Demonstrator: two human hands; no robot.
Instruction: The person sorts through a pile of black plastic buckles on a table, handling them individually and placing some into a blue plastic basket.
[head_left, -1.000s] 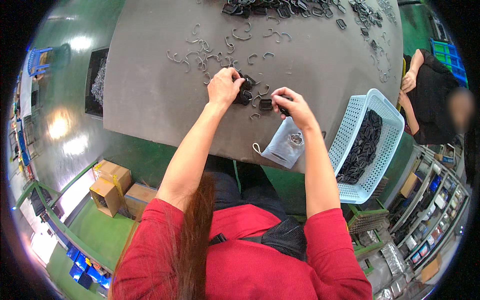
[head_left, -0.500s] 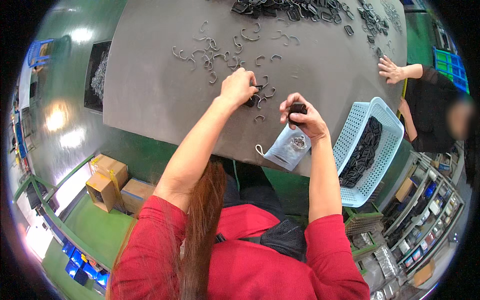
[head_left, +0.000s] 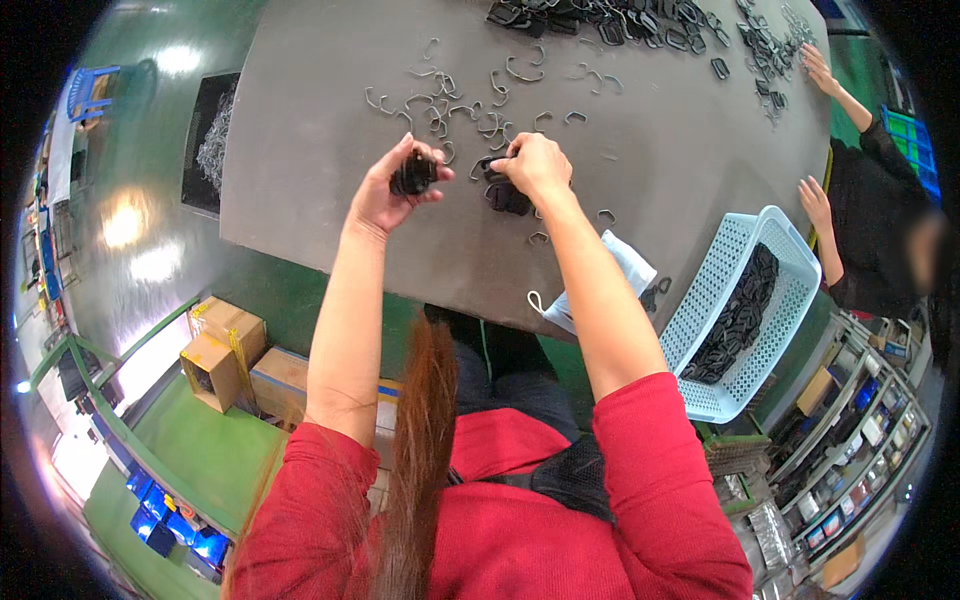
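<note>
The left hand [head_left: 385, 195] is gripping a black part [head_left: 412, 173], lifted just above the grey surface [head_left: 300, 150]. The right hand [head_left: 538, 165] is pressing closed fingers on a small pile of black parts [head_left: 507, 197] lying on the surface. Bent wire clips [head_left: 440, 105] are lying scattered just beyond both hands. A white mesh basket [head_left: 745, 310] is sitting at the right edge.

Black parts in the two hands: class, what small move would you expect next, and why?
Probably the left hand carries its bundle of black parts toward the light blue basket. It is raised off the grey table, the basket already holds similar parts, and the right hand rests on a loose pile.
</note>
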